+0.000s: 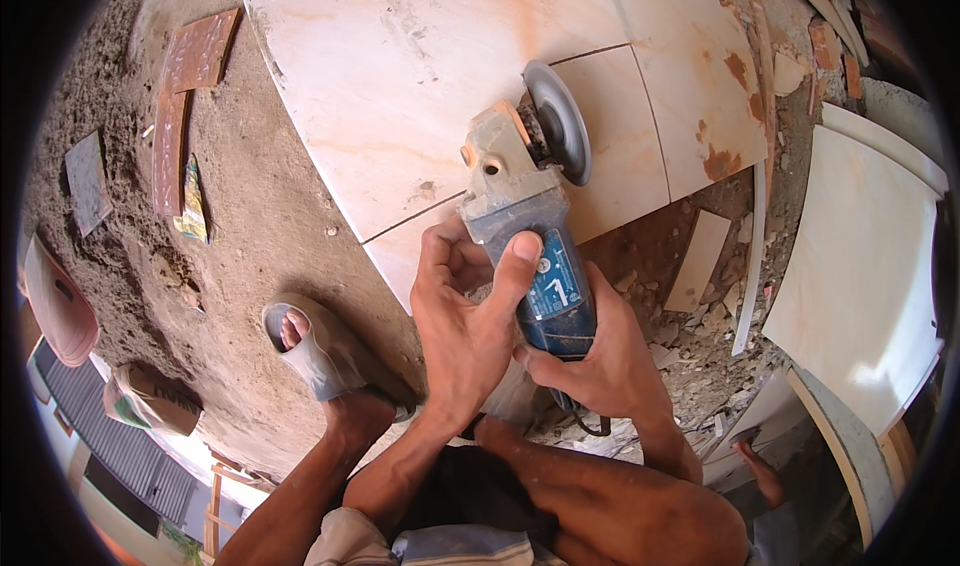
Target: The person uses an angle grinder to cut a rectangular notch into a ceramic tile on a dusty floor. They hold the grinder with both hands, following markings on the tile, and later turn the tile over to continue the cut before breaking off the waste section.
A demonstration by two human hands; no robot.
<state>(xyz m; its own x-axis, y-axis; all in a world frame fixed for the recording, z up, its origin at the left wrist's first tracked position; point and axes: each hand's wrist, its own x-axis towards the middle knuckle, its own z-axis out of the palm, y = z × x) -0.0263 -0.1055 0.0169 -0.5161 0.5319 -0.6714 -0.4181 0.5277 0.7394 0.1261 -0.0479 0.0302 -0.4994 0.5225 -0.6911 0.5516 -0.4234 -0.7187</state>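
I hold a blue angle grinder (515,201) with a dusty metal gear head, tilted over a large cream marbled tile (380,96). My left hand (460,311) grips it near the head, with the thumb on top of the body and the fingers curled beside it. Closed around its rear end is my right hand (612,361). The grey cutting disc (560,124) stands on edge at the right of the head; whether it touches the tile cannot be told. Dark straight lines (650,96) run across the tile on both sides of the grinder.
My left foot in a grey slipper (325,346) rests on the dirt by the tile's edge. Brown tile strips (195,56) lie to the left. On the right are broken rubble (715,316), a narrow tile offcut (698,261) and leaning cream tiles (860,266). A cord trails from the grinder.
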